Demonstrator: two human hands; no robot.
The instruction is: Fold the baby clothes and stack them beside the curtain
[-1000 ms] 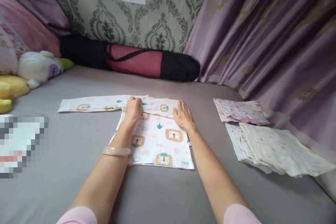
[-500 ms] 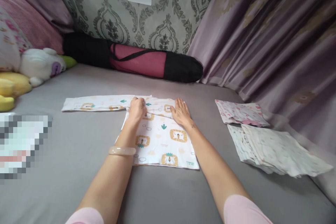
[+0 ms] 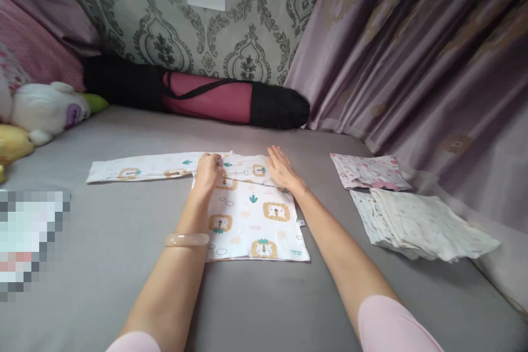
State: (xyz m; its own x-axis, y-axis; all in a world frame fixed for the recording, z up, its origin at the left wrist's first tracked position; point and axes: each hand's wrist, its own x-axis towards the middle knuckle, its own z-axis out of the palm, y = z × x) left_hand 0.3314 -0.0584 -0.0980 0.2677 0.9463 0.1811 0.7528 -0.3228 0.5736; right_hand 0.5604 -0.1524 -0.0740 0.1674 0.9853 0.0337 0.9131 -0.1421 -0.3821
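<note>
A white baby top with lion prints [image 3: 256, 220] lies flat on the grey bed sheet [image 3: 103, 242]. One sleeve [image 3: 140, 167] stretches out to the left; the right sleeve is folded across the chest. My left hand [image 3: 208, 169], fingers curled, pinches the cloth near the left shoulder. My right hand [image 3: 281, 168] lies flat and open on the folded sleeve near the right shoulder. A pale bangle [image 3: 187, 240] sits on my left wrist.
Folded garments lie to the right: a pink-patterned one [image 3: 367, 170] and a white stack [image 3: 421, 223]. A black-and-red rolled bag [image 3: 206, 100] lies along the wall. Plush toys [image 3: 45, 110] sit far left. A purple curtain [image 3: 412, 66] hangs at right.
My right hand has slid leftwards along the folded sleeve toward the collar. My left hand stays put on the shoulder. The view has shifted slightly.
</note>
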